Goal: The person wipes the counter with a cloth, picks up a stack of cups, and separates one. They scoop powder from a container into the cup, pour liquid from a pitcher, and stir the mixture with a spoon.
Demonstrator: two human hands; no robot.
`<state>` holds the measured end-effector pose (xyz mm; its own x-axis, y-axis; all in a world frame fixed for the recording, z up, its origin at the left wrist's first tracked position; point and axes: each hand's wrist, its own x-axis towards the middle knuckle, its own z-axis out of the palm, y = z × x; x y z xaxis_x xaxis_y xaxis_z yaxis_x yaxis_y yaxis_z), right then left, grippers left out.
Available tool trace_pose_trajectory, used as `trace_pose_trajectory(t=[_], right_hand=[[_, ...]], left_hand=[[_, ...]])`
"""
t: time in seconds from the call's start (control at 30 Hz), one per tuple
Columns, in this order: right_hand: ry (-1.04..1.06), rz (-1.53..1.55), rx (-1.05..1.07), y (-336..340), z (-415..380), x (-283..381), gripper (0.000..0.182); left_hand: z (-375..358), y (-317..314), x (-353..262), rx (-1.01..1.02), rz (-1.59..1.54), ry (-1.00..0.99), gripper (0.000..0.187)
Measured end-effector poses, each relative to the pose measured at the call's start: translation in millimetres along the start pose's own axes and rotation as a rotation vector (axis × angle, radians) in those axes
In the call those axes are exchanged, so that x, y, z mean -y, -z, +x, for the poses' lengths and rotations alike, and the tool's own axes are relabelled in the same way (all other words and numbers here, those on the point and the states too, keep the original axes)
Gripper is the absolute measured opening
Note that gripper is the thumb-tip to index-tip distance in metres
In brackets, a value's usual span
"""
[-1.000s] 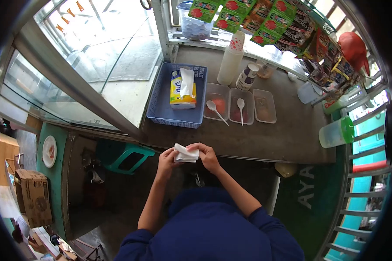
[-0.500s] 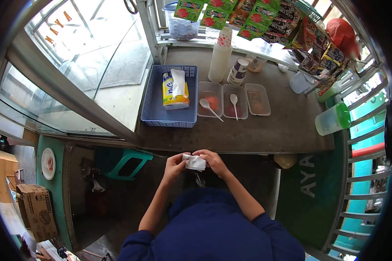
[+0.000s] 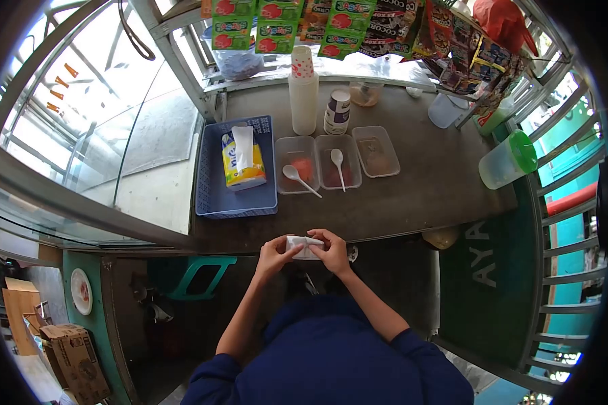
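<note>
Left of the centre of the frame, the blue basket (image 3: 238, 201) stands on the table (image 3: 419, 192) and holds the tissue pack (image 3: 253, 175). Compared with one second ago, it appears further left, probably because your view has turned. In the lower centre, your left hand (image 3: 273, 256) grasps one end of the folded tissue (image 3: 305, 254), just before the table's near edge. A second ago a loose flap stood up from it; now it lies flatter under your thumbs, so the fold seems more compact. Your right hand (image 3: 332, 253) grasps the other end. Further right, the green-lidded jar (image 3: 508, 160) stands near the table's right edge.
</note>
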<state>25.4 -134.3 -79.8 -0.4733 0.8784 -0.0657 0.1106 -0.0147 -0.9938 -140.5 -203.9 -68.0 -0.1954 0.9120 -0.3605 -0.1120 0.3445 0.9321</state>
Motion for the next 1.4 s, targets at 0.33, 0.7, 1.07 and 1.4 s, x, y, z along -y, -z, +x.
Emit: trace_pose_trajectory(t=[0.33, 0.7, 1.07, 1.4], right_hand=[[-0.250, 0.245, 0.067, 72, 38, -4, 0.036], [-0.234, 0.047, -0.166, 206, 53, 3, 0.023], [0.087, -0.144, -0.278, 270, 95, 2, 0.029], [0.491, -0.449, -0.054, 217, 227, 46, 0.058]], left_hand=[[41, -39, 0, -0.011, -0.166, 0.077, 0.026], [58, -36, -6, -0.702, 1.078, -0.075, 0.031], [70, -100, -48, -0.775, 0.861, -0.514, 0.009], [158, -150, -112, -0.621, 0.675, -0.744, 0.006]])
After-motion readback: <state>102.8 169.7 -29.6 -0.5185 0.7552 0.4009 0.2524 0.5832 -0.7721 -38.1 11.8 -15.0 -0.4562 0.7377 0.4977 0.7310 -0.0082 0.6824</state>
